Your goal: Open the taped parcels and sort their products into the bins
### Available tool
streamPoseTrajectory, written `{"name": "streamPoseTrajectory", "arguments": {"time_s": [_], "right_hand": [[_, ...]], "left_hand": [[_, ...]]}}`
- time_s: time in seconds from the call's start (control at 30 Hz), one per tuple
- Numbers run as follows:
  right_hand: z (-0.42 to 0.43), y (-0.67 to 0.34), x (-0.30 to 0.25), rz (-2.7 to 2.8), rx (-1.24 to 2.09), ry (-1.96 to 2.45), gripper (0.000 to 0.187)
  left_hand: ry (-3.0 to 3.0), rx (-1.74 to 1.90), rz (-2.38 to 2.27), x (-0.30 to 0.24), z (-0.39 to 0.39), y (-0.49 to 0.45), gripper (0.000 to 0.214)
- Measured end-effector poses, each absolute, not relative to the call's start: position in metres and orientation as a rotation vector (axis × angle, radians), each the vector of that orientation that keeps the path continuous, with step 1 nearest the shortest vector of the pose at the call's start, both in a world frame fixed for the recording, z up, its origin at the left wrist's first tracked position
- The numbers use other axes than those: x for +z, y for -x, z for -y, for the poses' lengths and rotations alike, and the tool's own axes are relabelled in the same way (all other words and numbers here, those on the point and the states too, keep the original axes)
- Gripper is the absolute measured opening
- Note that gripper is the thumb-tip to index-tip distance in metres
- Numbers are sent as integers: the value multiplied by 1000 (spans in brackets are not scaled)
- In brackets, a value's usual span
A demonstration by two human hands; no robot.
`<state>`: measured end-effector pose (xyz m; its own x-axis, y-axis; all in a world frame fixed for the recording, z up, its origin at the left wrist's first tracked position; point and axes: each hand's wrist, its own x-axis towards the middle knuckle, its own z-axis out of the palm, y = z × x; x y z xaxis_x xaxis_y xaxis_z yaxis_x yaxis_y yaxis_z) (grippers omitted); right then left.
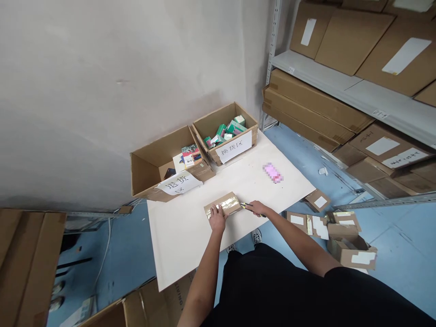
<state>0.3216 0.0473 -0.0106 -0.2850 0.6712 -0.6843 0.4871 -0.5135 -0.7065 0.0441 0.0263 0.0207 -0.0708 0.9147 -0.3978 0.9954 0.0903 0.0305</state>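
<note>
So the biggest thing by you is the shelving rack (316, 75), standing off past the right end of the bench (177, 245), which leaves the bench top for the stuff you're handling. Two open cartons sit side by side along the wall edge: the left carton (141, 175) with a few printed packs (192, 156) in it, the right carton (218, 119) with green boxes (235, 128). Both have paper signs facing your side, I'd guess so you can read them without leaning over.

The small taped box (225, 203) lies on the bench right in front of you, just short of those cartons, so neither arm has to stretch. Your left hand (217, 219) lies spread over its top, not wrapped round it, probably to stop it sliding. Your right hand (258, 208) is closed round a slim yellow-and-black cutter (245, 206), pointed at the box's right end, clear of your left fingers. Can't tell if the tip's touching.
</note>
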Motion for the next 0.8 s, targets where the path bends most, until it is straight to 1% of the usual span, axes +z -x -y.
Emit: {"name": "streamPoseTrajectory", "arguments": {"time_s": [0.07, 0.13, 0.17, 0.23, 0.3, 0.37, 0.43, 0.5, 0.6, 0.73, 0.8], "right_hand": [[-39, -326, -19, 1361, 1826, 1847, 45], [-34, -325, -29, 1257, 1661, 2012, 44], [-34, -323, -33, 1234, 1583, 2096, 42], [-35, -317, -40, 1252, 1473, 2207, 31], [-40, -313, -45, 1303, 1421, 2227, 19], [-48, -314, -47, 1342, 1393, 2224, 15], [-58, -315, -47, 1370, 1346, 2248, 23], [-66, -309, -45, 1393, 1256, 2277, 37], [-71, -269, -38, 1464, 1202, 2170, 52], [-66, -175, -26, 1510, 1499, 1802, 59], [-63, -134, -23, 1467, 1590, 1728, 59]], "left_hand": [[-1897, -341, -2019, 28, -39, -36, 66], [-1923, -312, -1985, 35, -53, -25, 60], [-1946, -298, -1962, 37, -60, -19, 60], [-1995, -291, -1882, 37, -67, -8, 68], [-1998, -312, -1816, 35, -67, 2, 75], [-1933, -326, -1852, 31, -61, 10, 74], [-1801, -324, -2000, 28, -53, 16, 76], [-1620, -324, -2177, 25, -43, 19, 80], [-1398, -320, -2384, 22, -31, 14, 84], [-1361, -286, -2481, 21, -26, 4, 83], [-1336, -302, -2482, 22, -28, 4, 80]]}}
